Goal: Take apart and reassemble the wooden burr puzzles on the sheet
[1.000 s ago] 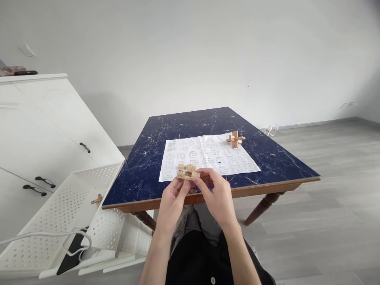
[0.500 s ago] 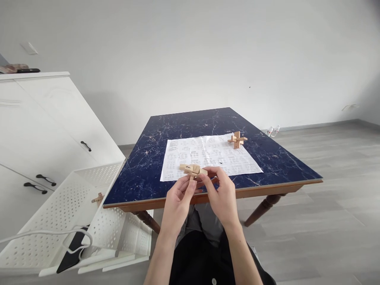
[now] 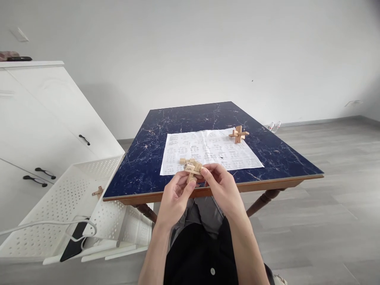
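Observation:
Between both hands is a pale wooden interlocking puzzle (image 3: pixel 190 168) with dark numerals on its pieces, held above the table's near edge. My left hand (image 3: pixel 177 193) is closed on its lower left part, thumb against a piece that points down. My right hand (image 3: pixel 219 183) pinches its right side between thumb and fingers. The fingers behind the puzzle are partly hidden. Beyond the hands lies a creased white sheet (image 3: pixel 175 147) printed with small diagrams. A second, browner wooden puzzle (image 3: pixel 238 135) stands on the sheet's far right corner.
The blue marbled table (image 3: pixel 142 174) has a wooden edge. At left, a white perforated rack (image 3: pixel 56 206) holds another small wooden puzzle (image 3: pixel 98 192), a black flat object (image 3: pixel 75 240) and a white cable (image 3: pixel 44 224). Behind it stands a white cabinet (image 3: pixel 44 114). Clear bottles (image 3: pixel 274 126) stand by the wall.
The held puzzle has been turned, so a numeral and a downward-pointing piece now face me. Both hands have shifted grip slightly. The camera view has tilted a little downward.

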### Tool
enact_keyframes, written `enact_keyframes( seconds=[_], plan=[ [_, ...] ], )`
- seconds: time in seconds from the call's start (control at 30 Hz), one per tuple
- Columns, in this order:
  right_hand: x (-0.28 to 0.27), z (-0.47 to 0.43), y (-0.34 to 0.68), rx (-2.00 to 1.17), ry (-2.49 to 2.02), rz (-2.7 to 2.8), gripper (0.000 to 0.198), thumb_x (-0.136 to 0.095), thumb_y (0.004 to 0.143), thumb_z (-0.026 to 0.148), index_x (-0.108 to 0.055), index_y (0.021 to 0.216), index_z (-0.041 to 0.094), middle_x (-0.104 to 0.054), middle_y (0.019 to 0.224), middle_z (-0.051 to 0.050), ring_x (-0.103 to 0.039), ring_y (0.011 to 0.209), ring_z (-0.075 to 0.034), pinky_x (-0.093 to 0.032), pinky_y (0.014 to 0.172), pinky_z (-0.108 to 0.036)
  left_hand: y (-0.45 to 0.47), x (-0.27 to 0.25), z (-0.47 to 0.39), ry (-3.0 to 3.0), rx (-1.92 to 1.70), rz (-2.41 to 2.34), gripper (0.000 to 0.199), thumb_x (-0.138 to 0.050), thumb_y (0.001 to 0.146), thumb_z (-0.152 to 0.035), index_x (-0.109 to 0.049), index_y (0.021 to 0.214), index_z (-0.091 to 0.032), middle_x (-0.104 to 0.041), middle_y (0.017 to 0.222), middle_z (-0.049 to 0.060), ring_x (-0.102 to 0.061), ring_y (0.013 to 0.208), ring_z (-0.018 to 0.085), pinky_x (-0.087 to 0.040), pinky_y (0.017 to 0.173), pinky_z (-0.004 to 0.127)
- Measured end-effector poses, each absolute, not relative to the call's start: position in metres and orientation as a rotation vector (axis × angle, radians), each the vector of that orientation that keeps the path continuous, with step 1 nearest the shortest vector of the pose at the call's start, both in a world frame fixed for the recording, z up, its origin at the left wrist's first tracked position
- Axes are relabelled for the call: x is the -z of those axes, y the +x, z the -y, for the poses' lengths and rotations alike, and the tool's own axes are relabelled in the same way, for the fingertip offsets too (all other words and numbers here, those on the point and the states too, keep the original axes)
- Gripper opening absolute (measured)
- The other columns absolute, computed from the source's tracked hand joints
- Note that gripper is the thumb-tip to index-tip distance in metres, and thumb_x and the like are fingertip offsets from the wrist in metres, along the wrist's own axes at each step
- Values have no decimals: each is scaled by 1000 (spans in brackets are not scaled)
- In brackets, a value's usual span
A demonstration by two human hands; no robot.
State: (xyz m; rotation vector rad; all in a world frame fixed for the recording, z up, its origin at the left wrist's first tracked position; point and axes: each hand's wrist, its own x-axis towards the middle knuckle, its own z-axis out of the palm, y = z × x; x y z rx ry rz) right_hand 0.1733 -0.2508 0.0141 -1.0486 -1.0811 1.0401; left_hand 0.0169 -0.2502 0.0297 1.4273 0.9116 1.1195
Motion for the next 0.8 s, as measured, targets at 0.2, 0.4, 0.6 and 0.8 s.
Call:
enact_keyframes(
  seconds=[0.2, 0.4, 0.6, 0.8],
  plan=[
    [-15, 251, 173, -1065, -1017, 1064, 32, -71, 97, 55, -72, 100, 23, -73, 88, -3, -68, 80, -20, -57, 76, -33, 19, -33, 252, 1443, -1127, -968, 33, -71, 100, -48, -70, 116, -19, -81, 112, 11, -76, 108, 27, -57, 97, 35],
    [-18, 254, 172, -1116, -970, 1137, 28, -71, 98, 52, -71, 100, 24, -72, 85, -1, -66, 74, -18, -55, 70, -31, 19, -35, 252, 1459, -1208, -1047, 39, -62, 104, -54, -71, 117, -19, -81, 105, 8, -75, 86, 22, -59, 79, 31],
    [-21, 258, 173, -1085, -1022, 1133, 31, -71, 98, 53, -72, 97, 22, -74, 84, -3, -69, 75, -19, -55, 71, -32, 20, -31, 252, 1515, -1205, -1027, 36, -61, 105, -51, -72, 115, -18, -79, 100, 7, -74, 85, 21, -56, 79, 29],
    [-18, 257, 176, -1074, -1080, 1141, 34, -72, 96, 56, -73, 94, 22, -75, 84, -4, -70, 77, -21, -54, 71, -33, 20, -25, 252, 1544, -1196, -1056, 38, -60, 106, -53, -71, 116, -18, -78, 98, 7, -71, 79, 20, -54, 78, 30]
  ],
)
